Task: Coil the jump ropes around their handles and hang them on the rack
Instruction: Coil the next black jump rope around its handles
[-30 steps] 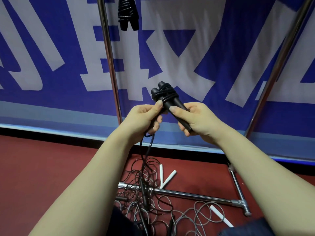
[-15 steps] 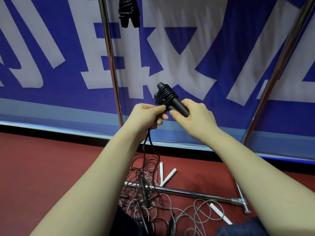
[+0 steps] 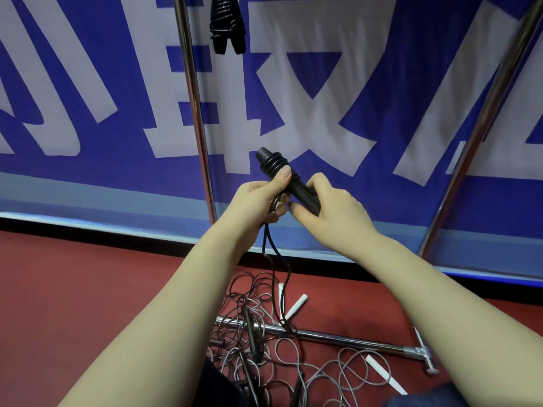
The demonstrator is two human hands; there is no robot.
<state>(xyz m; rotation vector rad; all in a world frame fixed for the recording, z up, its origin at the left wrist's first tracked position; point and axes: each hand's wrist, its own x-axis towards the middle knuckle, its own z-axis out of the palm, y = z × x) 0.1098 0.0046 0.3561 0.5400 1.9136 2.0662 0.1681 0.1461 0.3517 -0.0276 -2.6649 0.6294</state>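
Black handles [image 3: 302, 190], partly coiled: our right hand [image 3: 333, 214] grips them, our left hand [image 3: 255, 201] pinches the cord [image 3: 271, 251]. We should lay each turn taut, side by side.

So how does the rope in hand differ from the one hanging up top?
The held rope has a few turns near its tip; the hanging rope is wrapped along its visible length. The held rope trails cord to the floor; the hanging rope shows none loose. Both are black.
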